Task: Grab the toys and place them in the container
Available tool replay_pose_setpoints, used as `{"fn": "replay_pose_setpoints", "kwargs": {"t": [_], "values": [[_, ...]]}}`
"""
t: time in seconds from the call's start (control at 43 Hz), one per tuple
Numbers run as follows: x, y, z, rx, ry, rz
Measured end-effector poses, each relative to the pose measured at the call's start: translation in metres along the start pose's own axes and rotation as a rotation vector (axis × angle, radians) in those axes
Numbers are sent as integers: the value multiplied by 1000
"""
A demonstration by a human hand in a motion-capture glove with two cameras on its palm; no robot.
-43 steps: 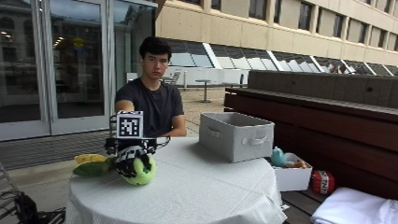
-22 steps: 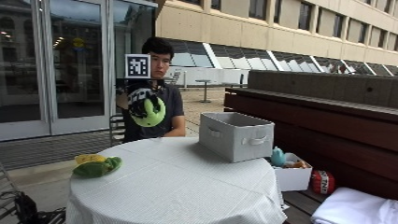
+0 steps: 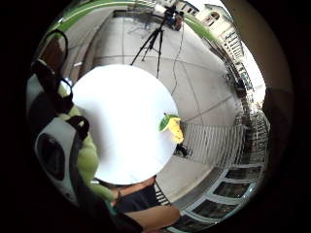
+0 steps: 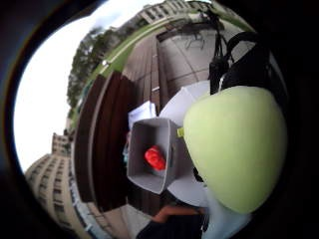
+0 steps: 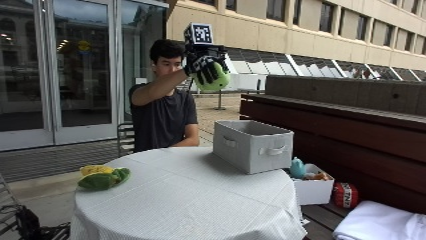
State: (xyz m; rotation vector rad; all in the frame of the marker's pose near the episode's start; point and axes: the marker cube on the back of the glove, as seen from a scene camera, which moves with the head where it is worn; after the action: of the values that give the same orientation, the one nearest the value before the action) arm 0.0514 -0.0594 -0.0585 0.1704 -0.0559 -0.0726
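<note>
Fingers (image 5: 208,70) of right hand (image 5: 203,65): curled round green ball (image 5: 214,80), raised high. Container (image 5: 253,145): worktop (image 5: 186,200), 2 o'clock. Banana toy (image 5: 103,177): 9 o'clock edge.

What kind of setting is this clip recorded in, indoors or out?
Outdoors, likely a paved terrace or courtyard beside a large building. A round table with a white cloth stands by a long dark wooden bench, with glass doors behind the seated person and rows of windows across the yard.
</note>
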Motion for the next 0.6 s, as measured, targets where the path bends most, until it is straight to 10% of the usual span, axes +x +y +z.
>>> {"fn": "replay_pose_setpoints", "kwargs": {"t": [0.395, 0.604], "values": [[-221, 79, 11, 41, 52, -332], [-208, 23, 68, 101, 101, -371]]}}
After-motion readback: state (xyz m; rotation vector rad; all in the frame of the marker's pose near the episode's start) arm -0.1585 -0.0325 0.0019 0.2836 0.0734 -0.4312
